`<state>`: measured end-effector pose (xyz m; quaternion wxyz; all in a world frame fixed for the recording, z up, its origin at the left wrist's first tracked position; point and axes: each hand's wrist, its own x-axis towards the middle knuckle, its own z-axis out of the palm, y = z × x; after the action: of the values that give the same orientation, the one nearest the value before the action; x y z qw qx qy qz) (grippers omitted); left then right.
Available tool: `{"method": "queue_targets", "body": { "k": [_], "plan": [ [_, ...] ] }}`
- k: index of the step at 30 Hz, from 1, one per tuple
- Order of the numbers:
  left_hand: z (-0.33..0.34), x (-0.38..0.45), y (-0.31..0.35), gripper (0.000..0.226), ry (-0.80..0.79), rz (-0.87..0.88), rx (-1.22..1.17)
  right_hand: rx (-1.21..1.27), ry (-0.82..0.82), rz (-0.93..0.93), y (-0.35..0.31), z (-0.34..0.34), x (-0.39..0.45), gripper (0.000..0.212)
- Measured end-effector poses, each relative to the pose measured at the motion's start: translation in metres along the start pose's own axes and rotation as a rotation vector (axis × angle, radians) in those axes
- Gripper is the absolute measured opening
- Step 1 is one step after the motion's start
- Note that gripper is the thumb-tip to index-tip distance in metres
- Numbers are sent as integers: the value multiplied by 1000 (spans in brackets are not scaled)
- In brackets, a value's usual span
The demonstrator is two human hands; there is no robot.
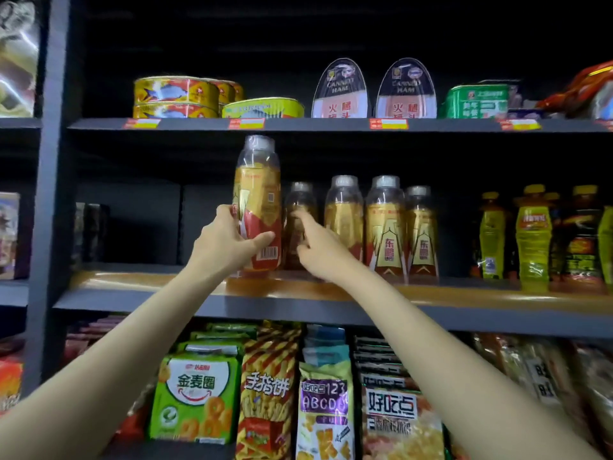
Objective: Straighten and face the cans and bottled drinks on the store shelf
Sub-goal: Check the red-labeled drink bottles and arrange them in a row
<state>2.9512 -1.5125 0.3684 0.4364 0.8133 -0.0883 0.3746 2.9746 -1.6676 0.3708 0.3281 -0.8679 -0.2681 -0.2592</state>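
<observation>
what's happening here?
A person is tidying the middle shelf of a store rack. The left hand grips a gold-labelled bottle at the left end of its row, its barcode side facing out, not the front. The right hand reaches with fingers extended to the next bottle set further back. Three more bottles to the right stand upright.

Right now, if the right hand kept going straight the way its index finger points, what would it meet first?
The right hand points up and back at the dark bottle set back in the row beside the bottle the left hand grips. It likely meets that first; contact may already exist, depth unclear.
</observation>
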Motion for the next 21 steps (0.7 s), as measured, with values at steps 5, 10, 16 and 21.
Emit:
{"method": "queue_targets", "body": {
  "k": [5, 10, 16, 21],
  "plan": [
    [-4, 18, -6, 64, -45, -11, 198, -17, 55, 115, -2, 14, 5, 64],
    [10, 29, -14, 76, -17, -12, 258, 17, 137, 158, -11, 9, 2, 59],
    [31, 28, -28, 84, -45, -54, 356, 17, 172, 136, -14, 0, -2, 55],
    [33, 38, -17, 110, -136, -73, 426, 9, 228, 103, -23, -11, -12, 48]
  ]
}}
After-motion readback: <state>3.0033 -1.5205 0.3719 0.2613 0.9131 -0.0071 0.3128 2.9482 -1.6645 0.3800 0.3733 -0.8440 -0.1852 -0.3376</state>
